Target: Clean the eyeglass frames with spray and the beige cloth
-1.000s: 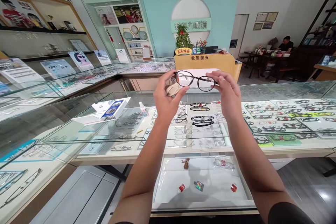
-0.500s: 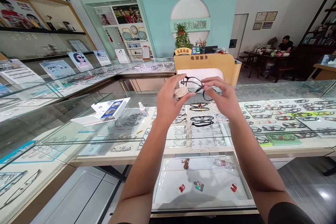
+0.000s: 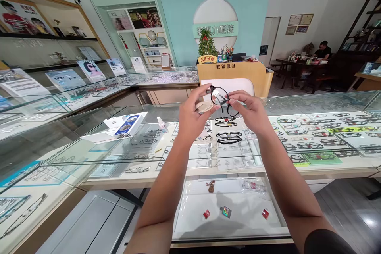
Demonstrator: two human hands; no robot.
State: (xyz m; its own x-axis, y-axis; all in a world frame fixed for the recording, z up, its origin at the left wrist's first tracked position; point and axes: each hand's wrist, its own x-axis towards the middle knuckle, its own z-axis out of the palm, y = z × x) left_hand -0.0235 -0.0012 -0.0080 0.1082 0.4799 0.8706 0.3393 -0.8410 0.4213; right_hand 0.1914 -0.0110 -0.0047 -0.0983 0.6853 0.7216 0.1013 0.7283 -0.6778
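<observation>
Near the left, on the glass desk [image 3: 125, 179], a white box [image 3: 125, 125] and a small spray bottle [image 3: 161, 122] are seen close together. To their right, raised above the desk, the left hand [image 3: 190, 119] is held with its grip closed on a folded beige cloth [image 3: 204, 106], and its fingertips are laid against the left rim of a pair of black round glasses [image 3: 220, 97]. The glasses are carried in the air between both hands, tilted, with rows of display frames [image 3: 228, 137] lying under the glass below them. On the right side the right hand [image 3: 251, 115] is set, its grip pinched together on the rim by the right lens; how the fingers meet behind the frame cannot be told. Far right, a seated person [image 3: 324, 50] is seen at a dark table, well apart.

The glasses are judged to be light, thin and easily bent at hinges and bridge, with smooth lenses that are quickly smudged. They are best taken by the rim edges or the temples, lightly, and the lens faces are best met only through the soft cloth.
</observation>
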